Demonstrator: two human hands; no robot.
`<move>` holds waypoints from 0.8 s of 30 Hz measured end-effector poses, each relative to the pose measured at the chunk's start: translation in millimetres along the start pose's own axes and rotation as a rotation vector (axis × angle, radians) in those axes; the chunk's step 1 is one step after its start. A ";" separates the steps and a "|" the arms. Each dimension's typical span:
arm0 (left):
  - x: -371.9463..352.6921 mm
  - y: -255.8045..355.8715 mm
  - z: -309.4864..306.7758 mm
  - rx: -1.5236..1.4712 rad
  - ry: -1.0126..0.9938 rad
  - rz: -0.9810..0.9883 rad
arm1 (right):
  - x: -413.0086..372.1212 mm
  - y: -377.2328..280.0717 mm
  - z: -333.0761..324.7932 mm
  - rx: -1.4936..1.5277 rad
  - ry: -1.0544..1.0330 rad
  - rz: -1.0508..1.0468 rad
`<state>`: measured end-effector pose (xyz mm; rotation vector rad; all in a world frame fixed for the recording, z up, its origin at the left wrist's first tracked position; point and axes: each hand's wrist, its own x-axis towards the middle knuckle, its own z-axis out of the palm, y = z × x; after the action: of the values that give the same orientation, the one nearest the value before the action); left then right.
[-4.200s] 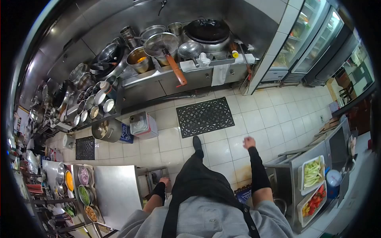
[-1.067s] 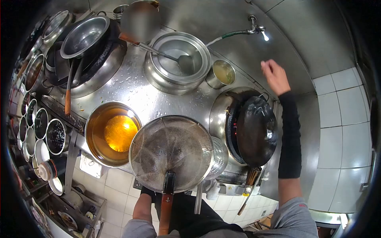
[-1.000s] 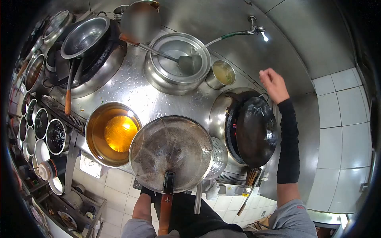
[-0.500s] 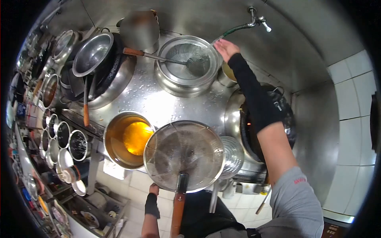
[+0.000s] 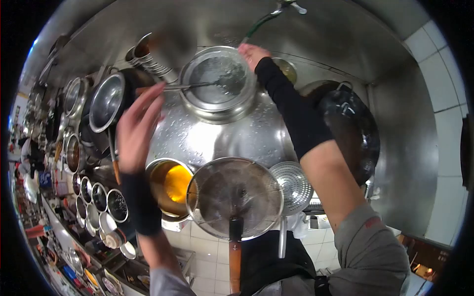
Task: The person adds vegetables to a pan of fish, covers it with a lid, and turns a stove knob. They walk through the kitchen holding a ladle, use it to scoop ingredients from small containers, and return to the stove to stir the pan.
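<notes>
My right hand (image 5: 253, 55) is closed at the lower end of a green hose (image 5: 261, 23), at the back right rim of a wide metal pot (image 5: 217, 111). Rippling water (image 5: 210, 69) fills the pot's top. Across it lies a long-handled utensil (image 5: 190, 86); its dark head is under the ripples. My left hand (image 5: 138, 128) is raised left of the pot, fingers apart, and its fingertips overlap the utensil's wooden grip in this view. Nothing shows held in that hand. Both forearms wear black sleeves.
In front stand a pot of golden liquid (image 5: 176, 184), a round mesh strainer (image 5: 235, 197) and a perforated skimmer (image 5: 292, 187). A dark wok (image 5: 350, 133) sits at the right, a metal bowl (image 5: 107, 102) at the left. Several small containers (image 5: 117, 205) line the left side.
My left hand has come up from low beside the strainer to the utensil's grip at the pot. My right hand stays at the hose end. The camera view has shifted.
</notes>
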<state>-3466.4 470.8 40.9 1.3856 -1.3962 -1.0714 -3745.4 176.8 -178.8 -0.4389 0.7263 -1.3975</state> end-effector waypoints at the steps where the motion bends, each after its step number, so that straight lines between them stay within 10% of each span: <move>1: 55.5 -20.6 26.1 -0.090 -0.115 -0.019 | -26.3 -16.1 -1.6 -0.108 -0.062 0.098; 5: 240.3 -100.2 161.7 -0.140 -0.183 -0.242 | -116.0 -55.9 -17.7 -0.452 -0.128 0.435; 8: 326.6 -147.5 224.2 -0.442 -0.249 -0.492 | -194.4 -72.4 -26.7 -1.188 -0.180 0.244; 14: 374.1 -174.2 245.9 -0.820 0.093 -0.751 | -296.2 -68.7 -86.9 -1.162 -0.187 0.048; 17: 398.8 -206.5 225.4 -0.783 -0.101 -0.780 | -336.1 -78.5 -94.2 -1.178 -0.146 -0.036; 19: 404.5 -217.1 218.8 -0.641 -0.058 -0.668 | -358.0 -78.8 -100.1 -1.171 -0.084 -0.055; 22: 446.8 -260.6 192.0 0.690 -0.375 -0.331 | -391.3 -80.0 -111.1 -1.170 -0.001 -0.007; 24: 402.5 -205.8 199.8 0.999 -0.394 -0.418 | -411.9 -75.3 -126.7 -1.090 0.051 0.070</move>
<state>-3608.6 66.0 -204.4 2.3419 -2.1464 -0.9518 -3892.3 586.7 -136.6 -1.2011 1.5090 -0.8400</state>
